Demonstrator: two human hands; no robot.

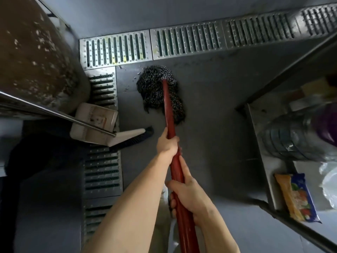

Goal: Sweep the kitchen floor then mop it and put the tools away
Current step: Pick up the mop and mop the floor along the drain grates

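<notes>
A mop with a red handle [168, 110] and a dark stringy head [155, 88] lies pressed on the grey floor [209, 106] near the corner of the metal drain grates [116, 48]. My left hand [166, 144] grips the handle higher toward the head. My right hand [189, 196] grips it lower, closer to my body. A beige dustpan [91, 123] and a broom head with dark bristles [131, 136] lie on the floor to the left of the mop.
A large brown vat [32, 55] stands at the left above a steel rail [54, 114]. More grates [102, 170] run down the left side. A steel shelf [264, 152] at the right holds a water bottle [291, 139], a snack packet [297, 198] and a plastic bag.
</notes>
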